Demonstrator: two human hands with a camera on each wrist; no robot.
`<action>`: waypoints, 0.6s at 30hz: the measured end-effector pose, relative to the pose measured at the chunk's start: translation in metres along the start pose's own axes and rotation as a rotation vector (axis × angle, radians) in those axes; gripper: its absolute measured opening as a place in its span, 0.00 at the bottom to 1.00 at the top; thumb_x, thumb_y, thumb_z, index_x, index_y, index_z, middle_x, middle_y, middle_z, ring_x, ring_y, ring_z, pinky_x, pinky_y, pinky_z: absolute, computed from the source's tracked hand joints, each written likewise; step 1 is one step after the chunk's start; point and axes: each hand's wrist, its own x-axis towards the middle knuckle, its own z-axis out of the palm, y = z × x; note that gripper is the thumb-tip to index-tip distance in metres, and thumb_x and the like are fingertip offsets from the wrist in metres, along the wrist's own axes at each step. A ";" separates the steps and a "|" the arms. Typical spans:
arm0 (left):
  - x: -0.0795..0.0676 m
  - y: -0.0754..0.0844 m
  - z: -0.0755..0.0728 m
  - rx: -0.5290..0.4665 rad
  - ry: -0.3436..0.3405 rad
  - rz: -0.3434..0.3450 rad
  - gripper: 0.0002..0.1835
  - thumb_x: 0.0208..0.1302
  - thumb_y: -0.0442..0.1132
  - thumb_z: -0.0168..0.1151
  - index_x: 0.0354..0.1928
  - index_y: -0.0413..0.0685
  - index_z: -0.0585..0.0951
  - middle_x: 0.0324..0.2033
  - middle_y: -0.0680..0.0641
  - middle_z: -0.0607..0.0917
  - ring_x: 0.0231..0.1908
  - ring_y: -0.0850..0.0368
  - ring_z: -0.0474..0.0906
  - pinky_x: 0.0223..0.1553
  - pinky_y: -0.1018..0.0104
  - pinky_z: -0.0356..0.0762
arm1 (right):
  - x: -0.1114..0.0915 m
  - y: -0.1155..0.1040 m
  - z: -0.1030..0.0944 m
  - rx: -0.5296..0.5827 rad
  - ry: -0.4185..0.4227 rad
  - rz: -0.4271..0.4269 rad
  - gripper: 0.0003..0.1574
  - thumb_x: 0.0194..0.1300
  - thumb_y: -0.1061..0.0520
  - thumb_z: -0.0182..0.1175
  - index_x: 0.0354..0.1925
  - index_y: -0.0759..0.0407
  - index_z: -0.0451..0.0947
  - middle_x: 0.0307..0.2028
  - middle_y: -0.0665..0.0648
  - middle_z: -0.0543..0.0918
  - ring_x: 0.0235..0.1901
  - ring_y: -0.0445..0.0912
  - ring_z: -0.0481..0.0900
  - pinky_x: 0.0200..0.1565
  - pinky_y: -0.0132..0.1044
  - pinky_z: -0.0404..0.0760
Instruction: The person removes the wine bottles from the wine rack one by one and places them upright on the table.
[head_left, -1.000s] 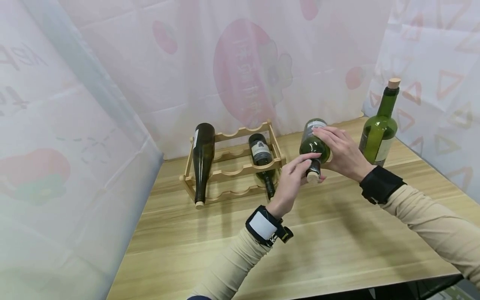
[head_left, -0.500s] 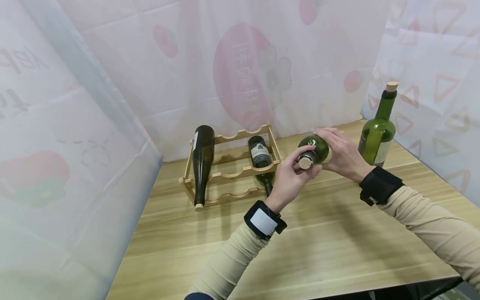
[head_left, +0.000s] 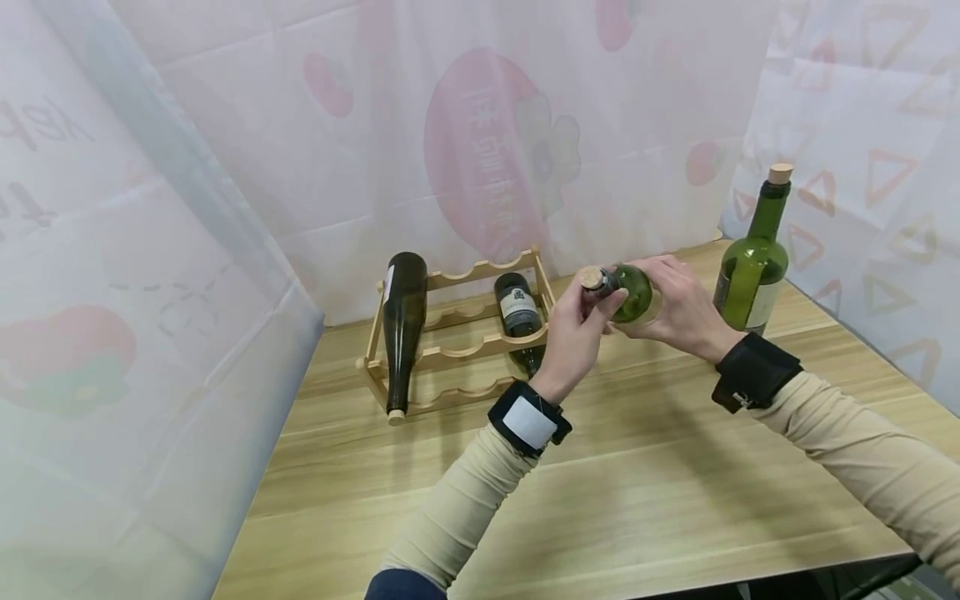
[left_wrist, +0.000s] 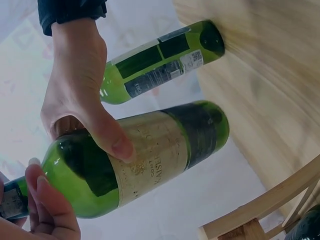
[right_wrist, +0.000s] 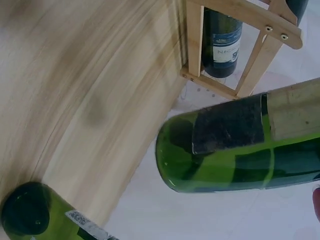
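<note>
Both hands hold a green wine bottle (head_left: 636, 293) above the table, right of a wooden wine rack (head_left: 495, 342). My left hand (head_left: 573, 342) grips its dark neck, and the cork (head_left: 591, 277) points left and up. My right hand (head_left: 682, 308) is wrapped round the body. In the left wrist view, the right thumb (left_wrist: 122, 147) lies on the cream label (left_wrist: 155, 155), while left fingers (left_wrist: 47, 195) curl at the neck. The bottle's base (right_wrist: 170, 155) hangs clear of the tabletop in the right wrist view.
One dark bottle (head_left: 405, 325) lies on the rack's upper tier at left, neck toward me. Another labelled bottle (head_left: 517, 304) lies lower at right. A corked green bottle (head_left: 753, 267) stands upright at the table's right. Printed sheets (head_left: 337, 167) enclose the back and sides.
The held bottle has turned: its corked neck swung from pointing down toward me to pointing left and up. My left hand moved slightly left with the neck; the right hand stayed near its place.
</note>
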 end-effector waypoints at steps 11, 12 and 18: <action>0.023 -0.035 0.006 0.022 0.007 0.009 0.13 0.71 0.41 0.55 0.50 0.41 0.73 0.31 0.37 0.79 0.26 0.60 0.73 0.30 0.77 0.73 | -0.003 -0.005 0.001 0.027 -0.041 0.099 0.48 0.29 0.52 0.82 0.52 0.62 0.76 0.43 0.59 0.82 0.41 0.50 0.73 0.42 0.40 0.70; 0.024 -0.035 0.006 0.024 0.006 0.003 0.13 0.71 0.41 0.55 0.50 0.40 0.73 0.31 0.36 0.79 0.26 0.57 0.74 0.29 0.76 0.73 | -0.004 -0.005 0.001 0.028 -0.044 0.105 0.48 0.30 0.52 0.82 0.52 0.62 0.76 0.43 0.59 0.82 0.41 0.49 0.72 0.41 0.39 0.70; 0.033 -0.032 0.004 -0.008 0.021 -0.041 0.12 0.71 0.37 0.54 0.50 0.35 0.73 0.28 0.36 0.75 0.25 0.46 0.73 0.29 0.63 0.78 | -0.003 -0.006 0.000 0.056 -0.057 0.120 0.48 0.32 0.53 0.81 0.54 0.62 0.75 0.44 0.59 0.82 0.41 0.48 0.72 0.41 0.38 0.70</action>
